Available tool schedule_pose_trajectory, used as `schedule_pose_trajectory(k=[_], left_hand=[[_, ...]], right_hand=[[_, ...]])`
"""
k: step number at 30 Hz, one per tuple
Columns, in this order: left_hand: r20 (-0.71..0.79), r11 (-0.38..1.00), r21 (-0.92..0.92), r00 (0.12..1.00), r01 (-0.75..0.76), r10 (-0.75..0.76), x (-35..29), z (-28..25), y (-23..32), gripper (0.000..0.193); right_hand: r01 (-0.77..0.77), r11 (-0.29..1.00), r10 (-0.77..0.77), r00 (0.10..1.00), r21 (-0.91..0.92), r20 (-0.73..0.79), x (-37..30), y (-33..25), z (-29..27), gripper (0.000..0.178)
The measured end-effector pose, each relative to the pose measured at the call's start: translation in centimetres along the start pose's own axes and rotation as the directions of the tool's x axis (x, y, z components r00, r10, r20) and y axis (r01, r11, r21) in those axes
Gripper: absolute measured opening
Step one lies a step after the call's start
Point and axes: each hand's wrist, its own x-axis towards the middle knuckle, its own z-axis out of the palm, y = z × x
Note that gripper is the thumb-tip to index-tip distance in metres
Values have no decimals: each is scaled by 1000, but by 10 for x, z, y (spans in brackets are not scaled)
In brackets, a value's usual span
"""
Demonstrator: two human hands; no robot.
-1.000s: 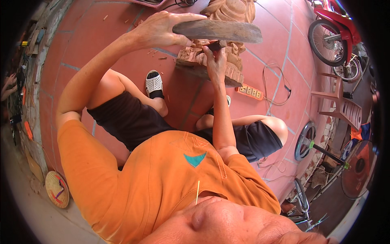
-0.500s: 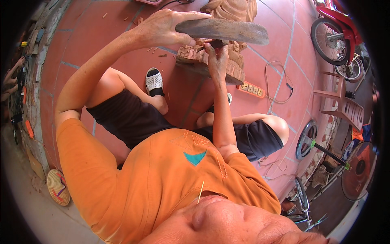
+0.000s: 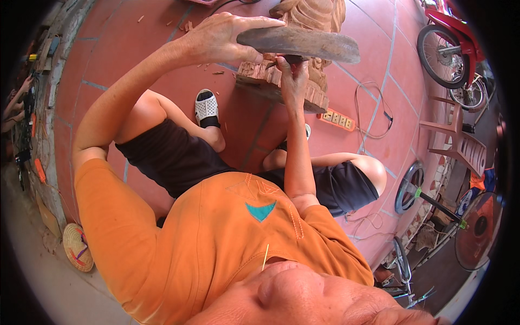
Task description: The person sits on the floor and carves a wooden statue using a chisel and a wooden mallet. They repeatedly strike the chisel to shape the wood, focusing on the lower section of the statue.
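At the top of the head view, a carved wooden figure (image 3: 310, 16) stands on its rough wooden base (image 3: 262, 77) on the floor. My left hand (image 3: 216, 40) is closed on the left end of a long flat wooden bat (image 3: 303, 43), held level in front of the carving. Below the bat's middle, my right hand (image 3: 294, 84) pinches a small dark tool whose kind I cannot make out. The bat hides most of that tool and part of the carving. Whether the tool touches the wood is not visible.
Wood chips (image 3: 188, 26) lie on the red tiles by the carving. An orange power strip (image 3: 337, 119) with a looped cable sits to the right. Farther right are a red motorbike (image 3: 460, 40), a pink plastic chair (image 3: 468, 149) and a fan (image 3: 479, 230). A straw hat (image 3: 77, 249) lies at left.
The bat and both hands appear very slightly farther right and lower, much as the whole picture has shifted. Both grips stay the same.
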Motion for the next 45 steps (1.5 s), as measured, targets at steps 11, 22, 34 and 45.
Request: schedule_pose_trajectory(k=[11, 22, 34, 45], left_hand=[[-15, 1000, 5, 1000, -12, 12, 3, 6, -6, 74], [-45, 998, -51, 998, -46, 44, 6, 7, -5, 74], [-33, 948, 318, 999, -19, 31, 11, 13, -5, 66], [103, 932, 353, 987, 82, -126, 6, 13, 3, 71]], right_hand=[[-18, 1000, 18, 1000, -3, 19, 0, -2, 5, 39], [20, 997, -17, 999, -75, 42, -1, -5, 7, 34], [121, 960, -121, 993, -251, 16, -4, -19, 14, 29], [152, 914, -133, 988, -376, 76, -5, -6, 6, 25]])
